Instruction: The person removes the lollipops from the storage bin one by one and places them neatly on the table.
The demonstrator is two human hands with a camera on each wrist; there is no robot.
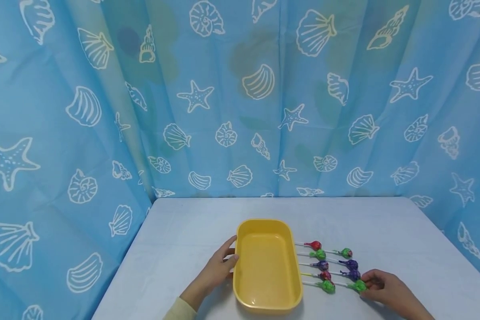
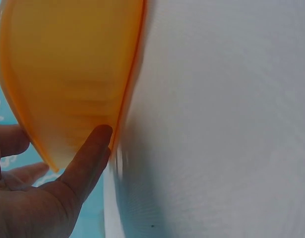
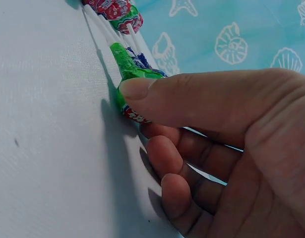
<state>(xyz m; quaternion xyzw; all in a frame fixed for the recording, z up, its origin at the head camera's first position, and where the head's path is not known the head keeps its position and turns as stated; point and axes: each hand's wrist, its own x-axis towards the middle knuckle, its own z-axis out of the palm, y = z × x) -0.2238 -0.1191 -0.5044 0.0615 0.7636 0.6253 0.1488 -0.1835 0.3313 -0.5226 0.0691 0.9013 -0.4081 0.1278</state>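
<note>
A yellow plastic tub (image 1: 268, 266) stands at the front middle of the table. At its left side is my left hand (image 1: 216, 269), its spread fingers touching the wall and rim; the left wrist view shows this hand (image 2: 53, 193) against the tub's outer wall (image 2: 68, 64). My right hand (image 1: 390, 291) pinches the wrapped head of a green lollipop (image 1: 358, 286) at the near end of the right column. In the right wrist view the thumb lies across the green wrapper (image 3: 123, 62), while the other fingers curl below it.
Several other lollipops lie right of the tub in two columns, sticks pointing left: a red one (image 1: 315, 245), a green one (image 1: 328, 286) and a purple one (image 1: 351, 264) among them. A white cloth covers the table (image 1: 184, 231). Blue shell-print curtains (image 1: 224, 111) hang behind and beside it.
</note>
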